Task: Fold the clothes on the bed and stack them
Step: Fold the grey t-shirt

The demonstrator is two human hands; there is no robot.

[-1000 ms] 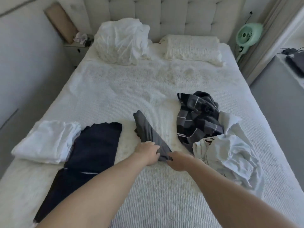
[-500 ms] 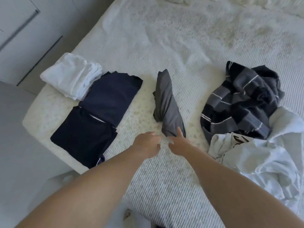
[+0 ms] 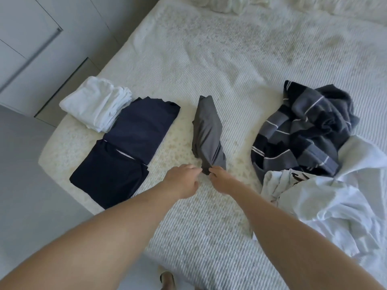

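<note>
Both hands, left hand (image 3: 184,181) and right hand (image 3: 222,180), pinch the near end of the grey garment (image 3: 207,132) on the bed (image 3: 209,59).

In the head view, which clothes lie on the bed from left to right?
White folded pile → navy folded clothes → grey garment → striped dark garment → white crumpled clothes.

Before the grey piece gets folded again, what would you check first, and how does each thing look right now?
1. Right hand pinches the grey garment at its near end: ok.
2. Left hand holds it too: cannot tell.
3. Grey garment lies flat: not ok, twisted.
4. Bare bedspread beyond it: ok.
5. Navy stack and white stack tidy: ok.
6. Striped garment folded: not ok.
</note>
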